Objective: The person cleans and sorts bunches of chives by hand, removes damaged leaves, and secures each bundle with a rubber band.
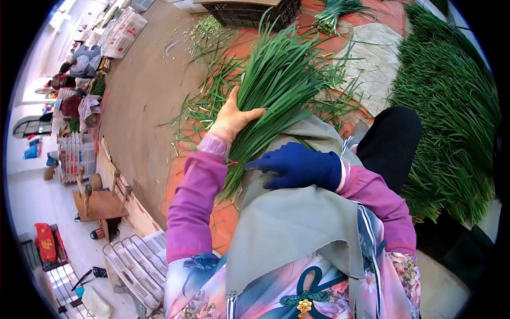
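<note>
A large bunch of long green leaves lies slantwise over the edge of my grey apron. My left hand, in a tan glove, grips the bunch from its left side, thumb across the leaves. My right hand, in a dark blue glove, is over the apron beside the lower part of the bunch. Its fingers point left, toward a thin red tie at the bunch's edge. Whatever its fingertips hold is too small to make out.
A big heap of green leaves fills the right side. A dark crate and a smaller tied bunch are at the top. Loose leaves litter the orange sheet. People, white crates and a wooden stool are at the left.
</note>
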The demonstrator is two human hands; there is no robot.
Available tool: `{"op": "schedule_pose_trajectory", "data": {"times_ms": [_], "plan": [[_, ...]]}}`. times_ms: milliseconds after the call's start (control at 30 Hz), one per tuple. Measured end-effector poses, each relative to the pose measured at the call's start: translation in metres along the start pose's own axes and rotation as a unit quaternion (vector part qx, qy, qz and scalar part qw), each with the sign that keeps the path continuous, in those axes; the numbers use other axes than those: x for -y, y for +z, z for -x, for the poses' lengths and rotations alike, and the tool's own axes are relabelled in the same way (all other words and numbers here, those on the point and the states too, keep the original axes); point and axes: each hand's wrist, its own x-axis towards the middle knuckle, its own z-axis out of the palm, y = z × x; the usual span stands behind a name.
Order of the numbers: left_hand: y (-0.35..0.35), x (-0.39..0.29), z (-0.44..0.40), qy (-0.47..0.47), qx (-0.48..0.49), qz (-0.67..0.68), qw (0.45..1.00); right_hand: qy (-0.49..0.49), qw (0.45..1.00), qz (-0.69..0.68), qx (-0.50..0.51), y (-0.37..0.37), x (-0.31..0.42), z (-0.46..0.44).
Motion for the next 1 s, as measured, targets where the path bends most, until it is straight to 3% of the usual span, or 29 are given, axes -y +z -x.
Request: {"op": "schedule_pose_trajectory", "data": {"times_ms": [67,133,167,233,300,333,400,433,533,600,867,967,1000], "plan": [[0.004,0.005,-0.018,0.027,-0.01,-0.032,0.999,-0.024,0.999,0.04,-0.027,-0.003,0.0,-0.01],[0.007,-0.016,-0.013,-0.088,0.062,0.119,0.987,-0.16,0.933,0.266,-0.183,-0.006,-0.008,-0.02],[0.009,-0.024,-0.005,-0.11,0.049,0.157,0.98,-0.155,0.931,0.269,-0.193,-0.012,-0.012,-0.022],[0.005,-0.013,-0.004,-0.095,0.041,0.207,0.973,-0.056,0.832,0.475,-0.279,-0.025,-0.021,-0.028],[0.004,-0.021,0.009,-0.082,-0.006,0.323,0.943,-0.023,0.864,0.433,-0.256,-0.028,-0.036,-0.027],[0.002,-0.018,0.011,-0.081,-0.008,0.322,0.943,0.006,0.892,0.391,-0.227,-0.028,-0.046,-0.028],[-0.003,-0.012,0.015,-0.117,-0.141,0.287,0.94,-0.008,0.904,0.382,-0.19,-0.021,-0.056,-0.03],[-0.004,-0.012,0.02,-0.13,-0.155,0.319,0.926,0.007,0.904,0.394,-0.166,-0.014,-0.055,-0.029],[-0.008,-0.02,0.031,-0.129,-0.174,0.321,0.922,0.017,0.903,0.406,-0.137,0.001,-0.047,-0.018],[-0.007,-0.018,0.034,-0.145,-0.172,0.333,0.916,-0.016,0.889,0.404,-0.214,0.012,-0.054,-0.014],[0.002,-0.006,0.031,-0.123,-0.195,0.256,0.939,0.019,0.891,0.409,-0.197,0.001,-0.049,-0.008],[0.007,-0.013,0.037,-0.067,-0.127,0.319,0.937,-0.027,0.915,0.346,-0.205,-0.021,-0.041,-0.002],[0.007,-0.013,0.039,-0.064,-0.124,0.32,0.937,-0.072,0.915,0.286,-0.275,-0.024,-0.043,-0.003]]}}
